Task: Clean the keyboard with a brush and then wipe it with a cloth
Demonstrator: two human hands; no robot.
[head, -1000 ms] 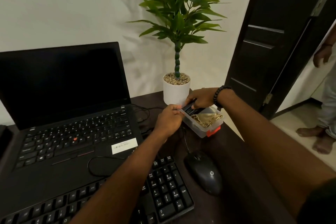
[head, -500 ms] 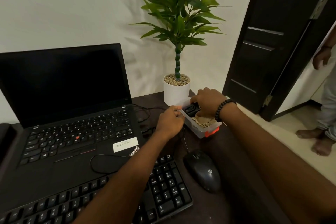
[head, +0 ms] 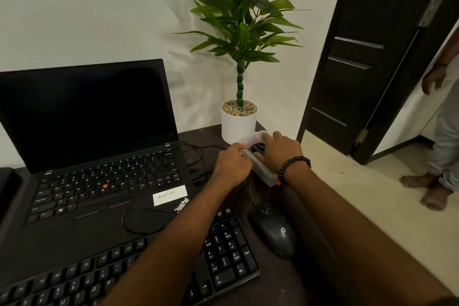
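Observation:
The black external keyboard [head: 223, 256] lies at the desk's front edge, partly under my left forearm. Behind the mouse stands a clear plastic box [head: 267, 177] with red clips. My left hand [head: 232, 164] grips the box's left rim. My right hand [head: 280, 150], with a bead bracelet on the wrist, lies over the box's open top, fingers and thumb closed on a small black brush [head: 258, 148] inside it. The hand hides the rest of the box's contents, so no cloth shows.
An open black laptop [head: 99, 181] sits on the left, a thin cable looped on its palm rest. A black mouse [head: 275, 231] lies right of the keyboard. A white plant pot [head: 237, 126] stands just behind the box. A dark door [head: 360, 69] and a standing person [head: 444, 131] are at right.
My right hand has gone down with the black brush from above the box into it and now covers the beige cloth seen inside earlier. My left hand stays at the rim.

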